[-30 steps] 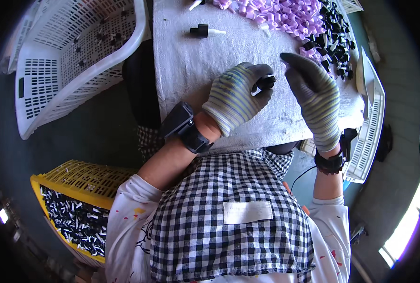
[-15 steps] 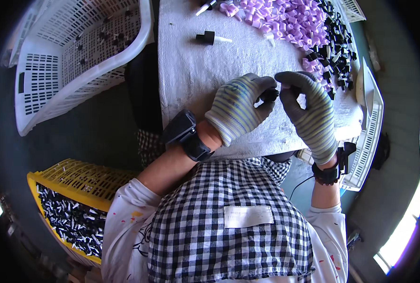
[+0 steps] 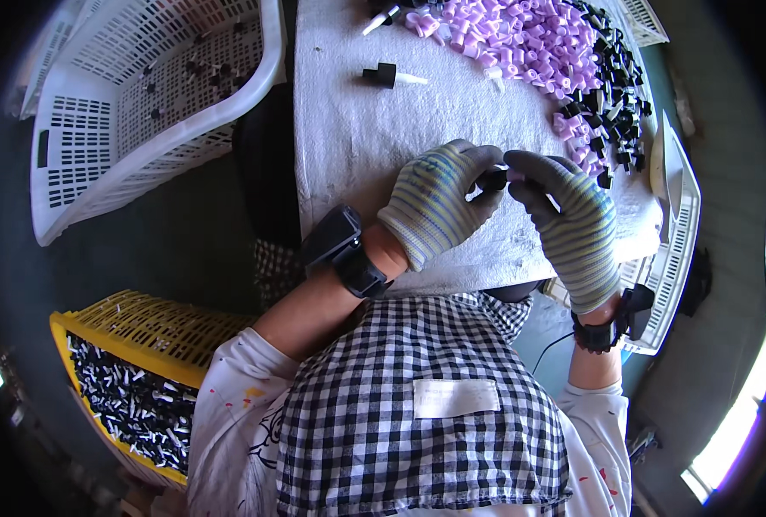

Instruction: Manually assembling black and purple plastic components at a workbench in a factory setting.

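Note:
My left hand, in a striped knit glove with grey fingertips, pinches a small black cap over the near part of the table. Close against it, my right hand, gloved alike, is closed on a small lilac piece that meets the black cap end to end. The gloved fingers cover most of both parts. Beyond the hands lies a heap of lilac collars, bordered on its right by black caps, some with white stems. A black cap with a white tip rests alone at the table's far left.
White cloth covers the table. To the left stands a white slatted basket with a few dark pieces inside. A yellow crate full of black-and-white pieces sits at lower left. Another white basket stands by the table's right edge.
The lilac piece now shows between my hands, against the black cap. My right hand has lowered slightly toward me; my left still pinches the cap.

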The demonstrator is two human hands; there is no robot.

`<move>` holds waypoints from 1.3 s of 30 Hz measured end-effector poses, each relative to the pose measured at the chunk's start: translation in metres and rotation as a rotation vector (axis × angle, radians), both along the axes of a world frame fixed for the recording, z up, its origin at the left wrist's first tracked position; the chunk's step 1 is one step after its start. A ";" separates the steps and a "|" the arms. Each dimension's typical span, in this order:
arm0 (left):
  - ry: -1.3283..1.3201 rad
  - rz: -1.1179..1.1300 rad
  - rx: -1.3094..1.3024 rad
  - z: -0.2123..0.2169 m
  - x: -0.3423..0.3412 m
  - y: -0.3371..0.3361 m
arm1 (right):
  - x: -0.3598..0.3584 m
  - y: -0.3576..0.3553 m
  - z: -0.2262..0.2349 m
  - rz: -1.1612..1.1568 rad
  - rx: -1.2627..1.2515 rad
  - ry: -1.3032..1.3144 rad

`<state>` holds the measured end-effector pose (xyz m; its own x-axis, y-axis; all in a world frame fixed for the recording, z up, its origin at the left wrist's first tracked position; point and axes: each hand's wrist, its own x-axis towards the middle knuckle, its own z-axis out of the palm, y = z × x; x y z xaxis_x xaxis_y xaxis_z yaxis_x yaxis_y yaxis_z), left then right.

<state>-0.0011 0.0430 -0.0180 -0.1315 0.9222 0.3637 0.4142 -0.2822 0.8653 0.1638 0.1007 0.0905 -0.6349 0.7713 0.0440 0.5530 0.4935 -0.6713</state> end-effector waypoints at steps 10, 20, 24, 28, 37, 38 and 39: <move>-0.014 -0.021 -0.011 -0.005 -0.003 -0.004 | -0.031 0.001 0.053 -0.111 -0.041 -0.432; -0.039 -0.016 0.008 -0.008 0.000 0.001 | -0.070 0.036 -0.019 -0.063 -0.428 -0.103; -0.159 -0.041 0.044 -0.016 0.002 0.000 | -0.066 0.035 -0.029 -0.121 -0.487 -0.204; -0.140 -0.042 0.041 -0.015 -0.006 -0.004 | -0.062 0.032 -0.038 -0.167 -0.392 -0.285; -0.110 0.028 -0.030 -0.013 0.000 0.008 | -0.084 0.044 -0.033 -0.124 -0.249 -0.217; -0.095 -0.020 -0.092 -0.007 0.000 0.010 | -0.076 0.052 -0.049 -0.121 -0.205 0.000; -0.203 -0.084 -0.139 -0.003 0.001 0.015 | -0.063 0.073 -0.061 -0.037 0.032 0.173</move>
